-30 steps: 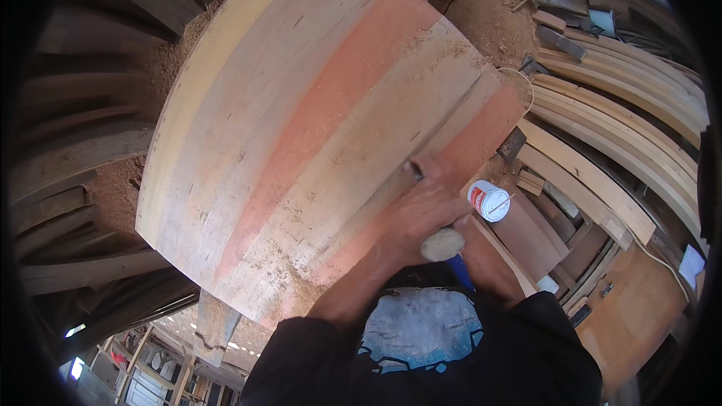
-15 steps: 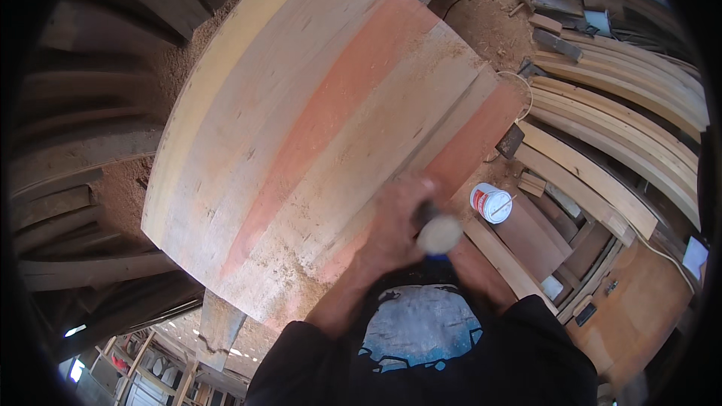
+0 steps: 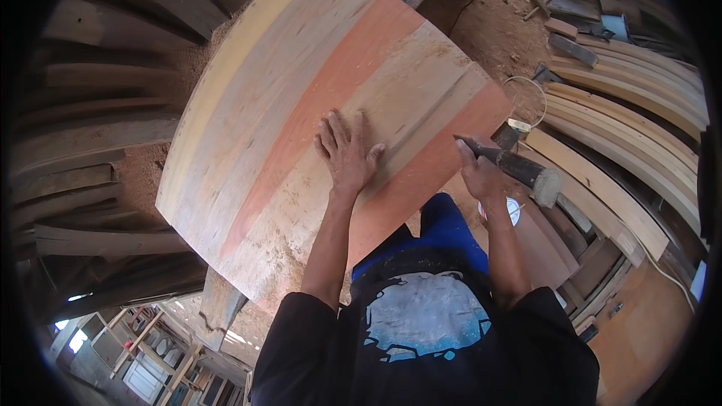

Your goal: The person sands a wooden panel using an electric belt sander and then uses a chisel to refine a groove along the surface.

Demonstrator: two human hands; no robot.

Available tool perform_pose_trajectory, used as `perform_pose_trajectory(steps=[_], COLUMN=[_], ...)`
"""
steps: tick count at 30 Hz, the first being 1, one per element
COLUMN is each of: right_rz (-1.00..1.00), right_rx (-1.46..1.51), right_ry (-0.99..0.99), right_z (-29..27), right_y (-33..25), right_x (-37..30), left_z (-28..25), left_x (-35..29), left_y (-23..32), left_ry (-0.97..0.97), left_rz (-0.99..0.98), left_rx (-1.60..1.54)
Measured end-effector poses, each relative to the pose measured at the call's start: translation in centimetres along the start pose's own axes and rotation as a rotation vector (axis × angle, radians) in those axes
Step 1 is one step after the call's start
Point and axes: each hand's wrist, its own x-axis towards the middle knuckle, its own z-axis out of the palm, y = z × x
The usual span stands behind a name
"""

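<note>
A wide panel (image 3: 248, 105) of glued boards in yellow, pale brown and reddish stripes lies before me, with sawdust scattered on it. My left hand (image 3: 350, 159) rests flat on the panel near its middle, fingers spread and holding nothing. At the panel's right edge, my right hand (image 3: 481, 174) grips a dark, club-shaped wooden mallet (image 3: 519, 168). The mallet's thick, pale round end points right and toward me; its narrow tip lies over the reddish board. Partly hidden behind my right forearm is a white tub (image 3: 513, 211).
Dark planks (image 3: 105, 75) lie stacked along the left. Long pale boards (image 3: 602, 180) and offcuts fill the right side, with a loop of thin cord (image 3: 543, 94) by the panel's corner. Sawdust covers the ground (image 3: 504, 37) at the far right.
My hands were together near my body, with the mallet between them. They have parted: the left now lies flat on the panel, and the right has moved right with the mallet.
</note>
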Motion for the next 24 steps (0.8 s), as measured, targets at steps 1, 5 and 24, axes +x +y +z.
perform_pose_trajectory(steps=[1, 5, 24], right_rz=[-0.039, -0.037, -0.343], right_rx=[0.012, -0.112, -0.268], right_ry=[-0.029, -0.135, -0.065], right_z=[-0.1, -0.9, 10.0], right_y=[0.1, 0.5, -0.1], right_x=[0.7, 4.0, 0.5], left_z=[0.4, 3.1, -6.4], left_x=[-0.2, -5.2, -0.6], left_y=[0.0, 0.8, 7.3], left_ry=[0.006, 0.163, 0.302], left_rz=[-0.005, -0.049, 0.569], left_rx=[0.01, -0.025, -1.327])
